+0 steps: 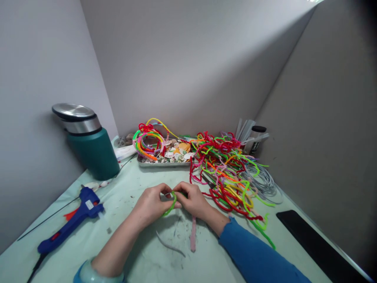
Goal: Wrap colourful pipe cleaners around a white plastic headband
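Note:
My left hand [153, 204] and my right hand [191, 198] meet over the middle of the table, fingertips close together. Both pinch a bright green pipe cleaner [170, 209], which curves down between them past my left thumb. Part of its length is hidden behind my fingers. On the table below lies a short grey wire [169, 247], bent in a shallow curve. A pale pink strip [193, 235] extends toward me from under my right hand; I cannot tell whether the hand touches it.
A blue glue gun [72, 222] and a teal bottle [91, 147] stand at left. Behind my hands is a metal tray [165, 164] of small flat pieces and coiled pipe cleaners. Tangled pipe cleaners [224, 157], grey wire coils [263, 181] and a black flat bar [312, 239] occupy the right.

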`<state>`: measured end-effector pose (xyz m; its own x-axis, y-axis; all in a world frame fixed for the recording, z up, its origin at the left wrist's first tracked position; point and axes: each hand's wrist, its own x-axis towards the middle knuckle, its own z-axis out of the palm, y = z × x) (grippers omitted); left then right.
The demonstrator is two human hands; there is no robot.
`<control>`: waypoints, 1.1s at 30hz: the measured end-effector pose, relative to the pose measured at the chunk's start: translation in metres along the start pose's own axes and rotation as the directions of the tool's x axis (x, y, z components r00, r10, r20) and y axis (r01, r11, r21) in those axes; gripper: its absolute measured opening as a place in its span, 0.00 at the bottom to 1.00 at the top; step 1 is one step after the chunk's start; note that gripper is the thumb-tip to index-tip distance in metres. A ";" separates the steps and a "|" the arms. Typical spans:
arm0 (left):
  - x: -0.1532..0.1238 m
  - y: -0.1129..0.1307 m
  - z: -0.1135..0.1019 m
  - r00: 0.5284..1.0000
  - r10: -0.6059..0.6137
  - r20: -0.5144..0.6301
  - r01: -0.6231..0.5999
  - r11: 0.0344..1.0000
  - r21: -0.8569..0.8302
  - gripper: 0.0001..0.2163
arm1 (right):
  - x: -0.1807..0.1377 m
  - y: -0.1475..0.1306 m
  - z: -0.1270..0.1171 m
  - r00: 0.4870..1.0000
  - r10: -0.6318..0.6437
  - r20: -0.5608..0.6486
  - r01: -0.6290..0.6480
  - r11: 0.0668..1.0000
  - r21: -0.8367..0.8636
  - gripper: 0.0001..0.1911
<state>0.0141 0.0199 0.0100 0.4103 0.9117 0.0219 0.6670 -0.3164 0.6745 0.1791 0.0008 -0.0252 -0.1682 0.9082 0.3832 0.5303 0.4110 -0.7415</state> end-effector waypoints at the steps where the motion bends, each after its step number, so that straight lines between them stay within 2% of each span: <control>1: 0.000 0.000 0.000 1.000 0.006 0.005 -0.006 1.000 0.003 0.17 | 0.000 0.000 0.000 1.000 0.000 0.000 0.000 1.000 -0.001 0.07; 7: -0.001 0.000 0.001 0.998 0.055 0.027 -0.056 0.998 0.031 0.20 | -0.001 -0.002 0.000 1.000 0.013 -0.015 -0.013 1.000 -0.004 0.07; 11: -0.001 0.002 0.007 0.999 0.047 -0.015 -0.047 0.999 -0.025 0.13 | -0.001 -0.002 0.000 1.000 0.002 -0.019 -0.002 1.000 -0.022 0.05; 14: 0.000 0.002 0.011 0.997 0.042 -0.058 -0.047 0.995 -0.088 0.15 | -0.001 -0.002 0.000 1.000 -0.009 -0.024 0.008 0.999 -0.032 0.05; 16: 0.002 0.000 0.012 0.999 -0.020 -0.047 0.011 0.985 -0.173 0.19 | -0.001 -0.002 0.000 1.000 -0.014 -0.026 0.013 1.000 -0.029 0.06; 20: 0.006 -0.006 0.013 0.974 -0.207 0.093 0.227 0.899 -0.376 0.28 | -0.001 -0.002 0.001 1.000 -0.019 -0.025 0.018 0.999 -0.035 0.06; 22: 0.008 -0.008 0.014 0.978 -0.188 0.093 0.210 0.894 -0.395 0.25 | -0.001 -0.001 0.001 1.000 -0.014 -0.028 0.013 0.999 -0.037 0.05; 26: 0.005 -0.006 0.016 0.997 -0.067 -0.045 0.053 0.964 -0.261 0.18 | -0.001 0.001 0.002 1.000 0.005 -0.016 -0.005 1.000 -0.015 0.05; 30: 0.002 -0.005 0.018 0.999 -0.003 -0.033 -0.001 0.992 -0.124 0.17 | -0.001 0.001 0.002 0.999 0.024 -0.024 -0.024 1.000 -0.006 0.06; 33: 0.002 -0.006 0.019 0.998 0.022 -0.062 -0.024 0.999 -0.022 0.10 | -0.001 0.001 0.002 1.000 0.016 -0.020 -0.016 1.000 -0.014 0.05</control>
<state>0.0225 0.0182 -0.0076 0.3856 0.9190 0.0828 0.6431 -0.3320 0.6900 0.1778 0.0004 -0.0276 -0.1431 0.9130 0.3820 0.5442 0.3950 -0.7401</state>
